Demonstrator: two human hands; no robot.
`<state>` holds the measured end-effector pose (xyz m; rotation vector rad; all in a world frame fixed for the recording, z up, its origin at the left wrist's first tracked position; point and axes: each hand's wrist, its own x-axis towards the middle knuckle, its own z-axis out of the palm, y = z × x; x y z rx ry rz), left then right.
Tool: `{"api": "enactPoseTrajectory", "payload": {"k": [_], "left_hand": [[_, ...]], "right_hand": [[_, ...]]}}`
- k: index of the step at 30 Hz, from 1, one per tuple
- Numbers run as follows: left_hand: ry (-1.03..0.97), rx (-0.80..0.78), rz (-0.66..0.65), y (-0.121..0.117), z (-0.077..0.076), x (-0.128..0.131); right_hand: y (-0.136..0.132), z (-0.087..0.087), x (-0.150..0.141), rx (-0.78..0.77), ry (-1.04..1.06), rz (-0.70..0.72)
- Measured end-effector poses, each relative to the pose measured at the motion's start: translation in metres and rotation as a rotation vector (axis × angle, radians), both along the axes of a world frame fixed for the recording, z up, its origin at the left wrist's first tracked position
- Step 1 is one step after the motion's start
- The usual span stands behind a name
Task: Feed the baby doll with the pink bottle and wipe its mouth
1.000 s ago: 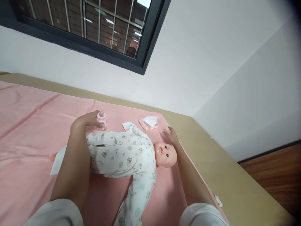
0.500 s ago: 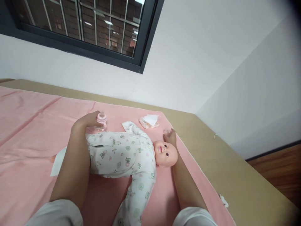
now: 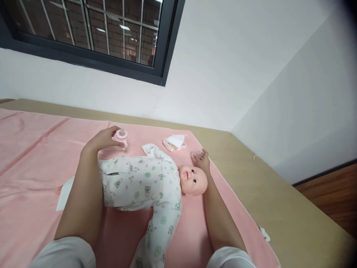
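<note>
A pink baby bottle with a clear teat stands upright beyond the doll's legs, and my left hand is closed around its side. My right hand rests on the pink cloth just past the doll's head, its fingers curled round a small clear plastic cap. Between my forearms lies a baby doll on its back, head to the right, dressed in a white printed suit. Neither of my hands touches the doll's body; my right forearm passes close by its head.
A clear plastic bag with a white piece on it lies near the cloth's far edge. Something white and flat pokes out beside my left forearm. A small white item sits at the right edge. The wall and window are behind.
My left hand and the bottle have shifted slightly, and the bottle looks more upright. The right hand still holds the clear cap. The whole view has moved a little.
</note>
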<state>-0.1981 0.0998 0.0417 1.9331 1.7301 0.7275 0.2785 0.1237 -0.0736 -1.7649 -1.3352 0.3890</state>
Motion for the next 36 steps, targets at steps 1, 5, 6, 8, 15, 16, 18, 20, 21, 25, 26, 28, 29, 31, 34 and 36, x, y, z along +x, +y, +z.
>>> {"api": "enactPoseTrajectory", "payload": {"k": [1, 5, 6, 8, 15, 16, 18, 20, 21, 25, 26, 28, 29, 31, 34, 36], "left_hand": [[-0.01, 0.031, 0.008, -0.001, 0.003, 0.004], [-0.068, 0.151, -0.015, -0.006, 0.014, 0.021], [-0.073, 0.178, -0.029, -0.008, 0.017, 0.027], [-0.067, 0.225, -0.067, -0.014, 0.024, 0.038], [-0.023, 0.367, -0.292, -0.042, 0.046, 0.091], [-0.03, 0.377, -0.332, -0.046, 0.048, 0.098], [-0.05, 0.37, -0.406, -0.054, 0.05, 0.112], [-0.07, 0.331, -0.463, -0.061, 0.052, 0.123], [-0.076, 0.311, -0.48, -0.064, 0.053, 0.127], [-0.065, 0.269, -0.491, -0.072, 0.055, 0.134], [-0.052, 0.264, -0.489, -0.072, 0.056, 0.134], [-0.021, 0.255, -0.484, -0.073, 0.057, 0.135], [-0.006, 0.252, -0.481, -0.074, 0.057, 0.135], [0.009, 0.245, -0.48, -0.074, 0.057, 0.136], [-0.006, 0.244, -0.493, -0.075, 0.056, 0.138], [-0.029, 0.248, -0.503, -0.075, 0.055, 0.139]], "right_hand": [[-0.001, 0.007, -0.002, 0.031, 0.034, 0.023], [-0.006, 0.047, -0.02, 0.189, 0.134, 0.133], [-0.01, 0.058, -0.027, 0.223, 0.145, 0.183], [-0.02, 0.081, -0.047, 0.292, 0.167, 0.308], [-0.092, 0.142, -0.119, 0.371, 0.166, 0.676], [-0.101, 0.147, -0.125, 0.387, 0.162, 0.689], [-0.114, 0.153, -0.133, 0.432, 0.157, 0.68], [-0.121, 0.154, -0.137, 0.473, 0.156, 0.646], [-0.122, 0.154, -0.138, 0.487, 0.157, 0.632], [-0.12, 0.151, -0.141, 0.513, 0.174, 0.617], [-0.12, 0.15, -0.142, 0.516, 0.18, 0.618], [-0.119, 0.15, -0.143, 0.529, 0.197, 0.616], [-0.118, 0.15, -0.143, 0.533, 0.206, 0.616], [-0.118, 0.15, -0.143, 0.527, 0.208, 0.621], [-0.119, 0.149, -0.144, 0.47, 0.165, 0.668], [-0.12, 0.148, -0.145, 0.419, 0.116, 0.714]]}}
